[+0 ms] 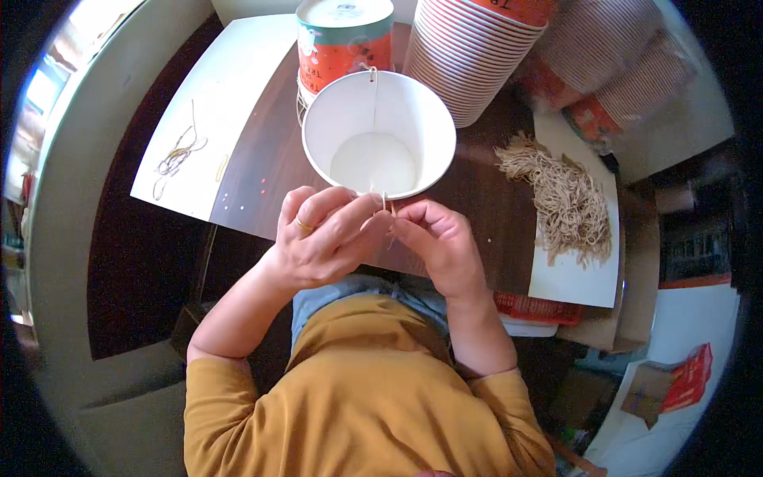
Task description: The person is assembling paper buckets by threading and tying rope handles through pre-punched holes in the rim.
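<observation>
A large paper bucket point(326, 131), white inside, stands on the table in front of me with its mouth tilted toward me. At its far rim a thin cord point(373, 73) loops over the edge, and a strand runs down the inner wall. Both my hands meet at the near rim, where a short piece of cord point(385, 202) passes over the edge. My left hand point(324, 234), with a ring on one finger, has its fingertips closed at this cord against the rim. Beside it, my right hand point(447, 245) pinches the cord between thumb and forefinger. The cord's ends are mostly hidden by my fingers.
Behind the bucket stands an upturned orange and green bucket point(343, 54), with a tall nested stack of buckets point(475, 63) to its right. Plastic-wrapped stacks point(608, 79) lie farther right. Beige cords point(571, 205) are heaped at right; a dark string point(181, 157) lies on white sheeting point(230, 63) at left.
</observation>
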`<state>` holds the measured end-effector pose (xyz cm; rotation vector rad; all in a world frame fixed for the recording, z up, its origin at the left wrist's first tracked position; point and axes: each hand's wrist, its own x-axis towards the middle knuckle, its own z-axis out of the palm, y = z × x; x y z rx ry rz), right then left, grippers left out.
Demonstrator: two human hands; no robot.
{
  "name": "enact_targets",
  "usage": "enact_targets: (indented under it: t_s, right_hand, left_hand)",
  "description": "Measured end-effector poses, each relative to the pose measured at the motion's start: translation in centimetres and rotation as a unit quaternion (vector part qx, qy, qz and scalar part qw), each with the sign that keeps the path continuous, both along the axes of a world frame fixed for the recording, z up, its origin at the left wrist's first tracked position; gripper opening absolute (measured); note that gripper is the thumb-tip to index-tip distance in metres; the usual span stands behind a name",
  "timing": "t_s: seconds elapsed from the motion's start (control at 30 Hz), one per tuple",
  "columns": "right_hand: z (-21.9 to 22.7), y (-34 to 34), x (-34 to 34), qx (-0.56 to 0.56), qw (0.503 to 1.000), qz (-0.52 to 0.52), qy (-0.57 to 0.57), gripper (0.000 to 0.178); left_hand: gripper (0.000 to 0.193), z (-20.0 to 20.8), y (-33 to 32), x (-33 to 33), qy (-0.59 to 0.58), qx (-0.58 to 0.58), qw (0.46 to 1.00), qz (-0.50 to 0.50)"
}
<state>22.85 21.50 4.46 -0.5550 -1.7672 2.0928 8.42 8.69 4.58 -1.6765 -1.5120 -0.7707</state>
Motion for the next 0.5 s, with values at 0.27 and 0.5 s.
enact_targets:
  t_s: [0.27, 0.5]
  right_hand:
    - [0.0, 0.0, 0.0, 0.140, 0.990, -0.030, 0.004, 0.013]
    - [-0.9, -1.4, -1.3, 0.475, 0.853, -0.205, 0.076, 0.011]
  left_hand:
    - [0.021, -0.4, 0.4, 0.0, -0.007, 0.025, 1.000, -0.004]
    - [0.024, -0.6, 0.9, 0.9, -0.090, 0.027, 0.995, 0.019]
